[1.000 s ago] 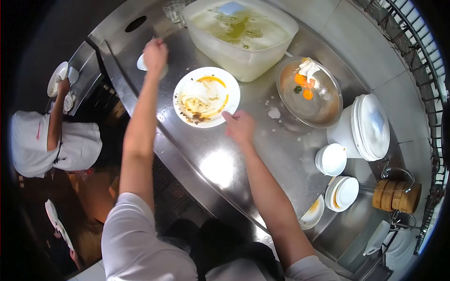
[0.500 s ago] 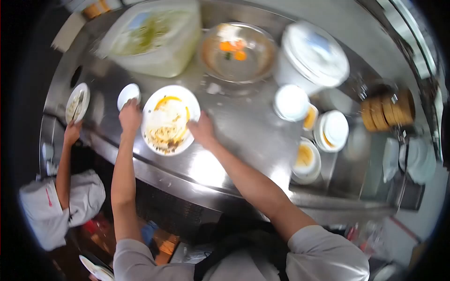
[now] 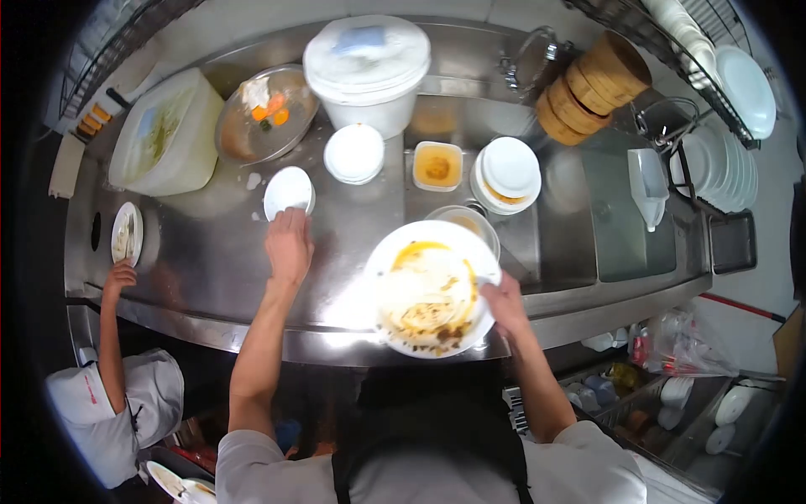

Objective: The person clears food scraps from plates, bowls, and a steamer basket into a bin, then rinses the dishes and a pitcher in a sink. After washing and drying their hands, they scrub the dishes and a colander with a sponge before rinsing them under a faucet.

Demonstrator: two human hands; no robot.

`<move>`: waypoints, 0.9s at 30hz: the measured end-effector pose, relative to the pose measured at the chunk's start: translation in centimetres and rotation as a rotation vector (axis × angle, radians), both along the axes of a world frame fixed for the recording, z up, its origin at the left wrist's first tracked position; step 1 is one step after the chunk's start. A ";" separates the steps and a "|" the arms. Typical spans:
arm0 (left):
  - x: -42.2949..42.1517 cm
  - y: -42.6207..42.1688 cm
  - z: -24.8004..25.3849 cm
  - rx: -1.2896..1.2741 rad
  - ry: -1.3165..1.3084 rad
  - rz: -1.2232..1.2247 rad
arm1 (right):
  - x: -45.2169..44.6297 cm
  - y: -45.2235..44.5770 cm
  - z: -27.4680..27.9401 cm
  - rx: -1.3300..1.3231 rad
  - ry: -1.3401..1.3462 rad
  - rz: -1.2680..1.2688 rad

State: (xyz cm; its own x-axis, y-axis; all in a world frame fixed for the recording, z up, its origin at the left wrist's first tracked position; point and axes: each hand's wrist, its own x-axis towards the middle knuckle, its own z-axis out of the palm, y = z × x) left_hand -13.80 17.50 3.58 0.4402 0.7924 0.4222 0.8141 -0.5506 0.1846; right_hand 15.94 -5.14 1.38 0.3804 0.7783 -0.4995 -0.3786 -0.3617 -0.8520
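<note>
My right hand (image 3: 504, 304) grips the right rim of a large white plate (image 3: 411, 290), raised over the front edge of the steel counter. Yellow sauce and brown food scraps are smeared across it. On the counter to the left, my left hand (image 3: 290, 246) is closed on the near rim of a small white bowl (image 3: 285, 191); its fingertips are partly hidden inside. Behind the plate, and partly covered by it, is a round dish (image 3: 472, 220). A stack of small white dishes (image 3: 354, 154) sits right of the bowl.
A lidded white bucket (image 3: 365, 71), a steel bowl of scraps (image 3: 285, 134) and a plastic tub (image 3: 189, 151) line the back. A sink (image 3: 634, 227) and bamboo steamers (image 3: 579, 101) are at right. At far left a co-worker's hand (image 3: 122, 273) holds an oval plate (image 3: 128, 231).
The view has swung right. My right hand has lifted the large plate and carried it right, towards the sink side. The small bowl has moved right with my left hand.
</note>
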 end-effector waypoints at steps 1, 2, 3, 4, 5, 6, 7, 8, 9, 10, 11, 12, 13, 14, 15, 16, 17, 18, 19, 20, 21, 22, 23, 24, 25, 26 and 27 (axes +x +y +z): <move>1.9 0.1 1.2 0.027 -0.018 -0.035 | 2.4 -0.9 -0.2 -0.008 -0.030 -0.046; 4.1 0.2 1.9 0.028 -0.006 -0.053 | 5.2 -1.7 -0.7 -0.012 0.006 -0.110; 6.1 0.7 2.6 0.034 0.007 -0.068 | 7.8 -2.2 -1.2 -0.007 0.025 -0.176; 7.8 1.2 3.1 0.041 0.021 -0.081 | 10.1 -2.3 -1.5 -0.002 0.045 -0.240; 9.4 1.8 3.0 0.010 0.047 -0.063 | 12.3 -2.1 -1.7 0.031 0.030 -0.261; 10.6 2.3 2.7 0.010 0.101 -0.065 | 14.3 -1.7 -2.4 0.047 0.015 -0.297; 11.7 3.0 2.3 0.011 0.156 -0.066 | 16.3 -1.2 -3.4 0.063 0.001 -0.333; 11.7 3.6 2.0 0.008 0.213 -0.066 | 17.4 -0.7 -4.5 0.073 -0.012 -0.370; 12.0 4.3 1.3 -0.055 0.279 -0.054 | 19.2 -0.2 -6.3 0.051 -0.031 -0.362; 13.5 4.0 1.5 0.082 0.271 -0.086 | 20.8 0.2 -8.4 0.026 -0.048 -0.353; 14.7 3.5 1.9 0.216 0.263 -0.122 | 22.0 0.5 -10.5 -0.004 -0.062 -0.344; 16.0 3.1 2.4 0.349 0.251 -0.160 | 23.1 0.7 -12.1 -0.034 -0.078 -0.335; 18.1 1.8 3.1 0.199 0.146 -0.122 | 23.9 1.1 -12.8 -0.049 0.023 -0.351; 19.9 0.5 2.1 0.016 0.059 -0.077 | 24.4 1.6 -13.6 -0.061 0.121 -0.369; 21.5 -1.1 0.5 -0.168 -0.021 -0.028 | 24.5 2.1 -14.1 -0.075 0.222 -0.384; 24.2 -2.8 -1.9 -0.386 -0.191 -0.046 | 24.8 2.5 -13.7 -0.049 0.321 -0.348; 26.7 -4.1 -5.1 -0.604 -0.358 -0.060 | 25.4 3.2 -15.8 0.025 0.434 -0.268; 28.0 -4.5 -9.1 -0.819 -0.399 -0.025 | 25.6 3.7 -15.2 0.143 0.528 -0.161; 30.8 -5.2 -8.1 -1.372 -0.600 0.137 | 25.7 4.7 -16.7 0.160 0.563 -0.098; 31.9 -5.2 -9.3 -1.597 -0.836 0.222 | 25.7 5.9 -18.0 0.128 0.569 -0.024; 32.5 -5.2 -10.7 -1.562 -0.987 0.214 | 25.7 6.9 -17.9 0.102 0.586 -0.015; 32.7 -5.5 -11.4 -1.519 -1.140 0.212 | 25.6 7.5 -18.0 0.074 0.607 -0.001; 32.6 -5.6 -12.0 -1.483 -1.138 0.248 | 26.1 8.0 -18.2 0.032 0.616 -0.049; 32.5 -5.7 -12.2 -1.443 -1.137 0.287 | 26.6 8.9 -18.9 -0.012 0.626 -0.093; 32.3 -5.7 -12.3 -1.397 -1.142 0.326 | 27.1 10.3 -20.5 -0.053 0.633 -0.129; 32.0 -5.8 -12.3 -1.349 -1.133 0.347 | 27.9 11.9 -22.3 -0.122 0.604 -0.181; 31.9 -6.0 -12.3 -1.299 -1.124 0.368 | 28.9 13.8 -25.7 -0.190 0.573 -0.231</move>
